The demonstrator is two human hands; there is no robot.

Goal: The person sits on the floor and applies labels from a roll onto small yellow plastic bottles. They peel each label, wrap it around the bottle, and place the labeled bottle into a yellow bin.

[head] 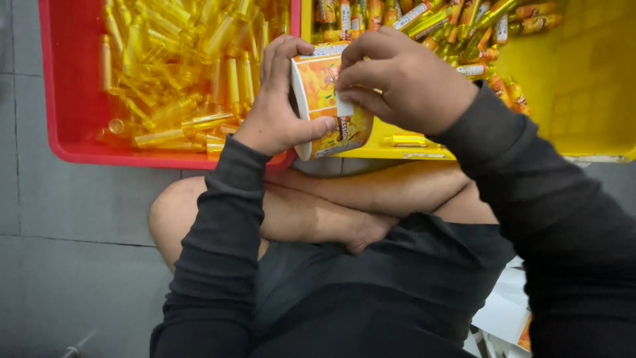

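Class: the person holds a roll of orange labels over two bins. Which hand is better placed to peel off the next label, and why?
Probably the right hand: its fingertips already pinch at a label edge on the roll, while the left hand grips the roll.

Grey tiled floor (73, 252) under a red crate (63, 99) and yellow crate (583, 99) (perhaps touching).

We sat behind two bins: the left bin (66, 126) held bare vials (179, 59), the right bin (583, 99) labelled ones (464, 26).

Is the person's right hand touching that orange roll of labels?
Touching. The head view shows the right hand with fingertips pinching a label on the orange roll of labels, which the left hand grips.
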